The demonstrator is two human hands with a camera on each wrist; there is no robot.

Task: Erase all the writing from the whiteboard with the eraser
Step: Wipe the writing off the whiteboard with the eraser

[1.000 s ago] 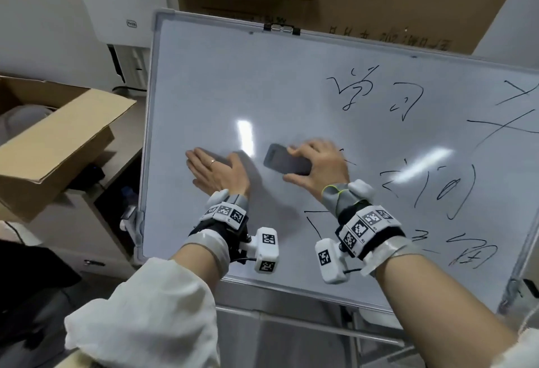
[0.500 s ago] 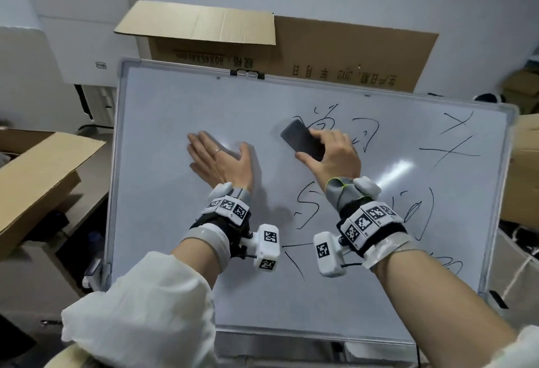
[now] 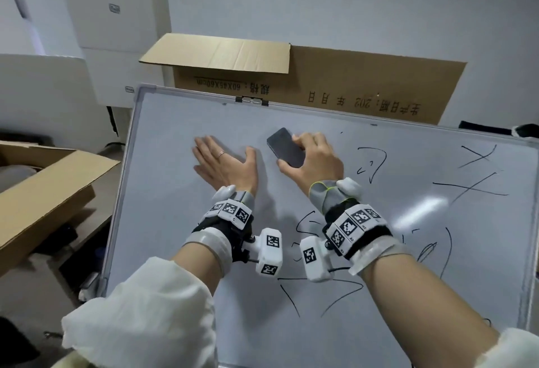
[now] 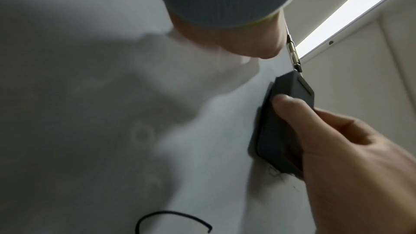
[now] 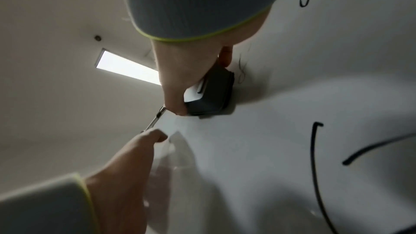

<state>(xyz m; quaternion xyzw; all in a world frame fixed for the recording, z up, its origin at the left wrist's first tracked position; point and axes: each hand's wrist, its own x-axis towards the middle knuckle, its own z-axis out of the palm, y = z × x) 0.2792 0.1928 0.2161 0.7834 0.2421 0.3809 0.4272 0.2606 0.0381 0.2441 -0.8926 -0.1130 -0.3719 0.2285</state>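
1. Dark grey, the eraser [image 3: 285,147] lies flat against the whiteboard [image 3: 175,192], near its top edge and about midway along it.
2. The right hand [image 3: 315,160] grips the eraser, thumb curled on its lower end and fingers wrapped over the far side; the left wrist view shows the thumb [image 4: 290,111] pressed on its side.
3. The left hand [image 3: 224,163] lies flat on the board just left of the eraser, fingers straight and spread, holding nothing; a ring [image 3: 221,154] sits on one finger.
4. Black writing [image 3: 370,163] covers the board's right half and the part below the wrists; the left part around the flat hand is bare.
5. A faint stroke [image 5: 242,70] shows just beside the eraser in the right wrist view.
6. A brown box [image 3: 350,85] stands behind the board, another [image 3: 43,192] to its left.
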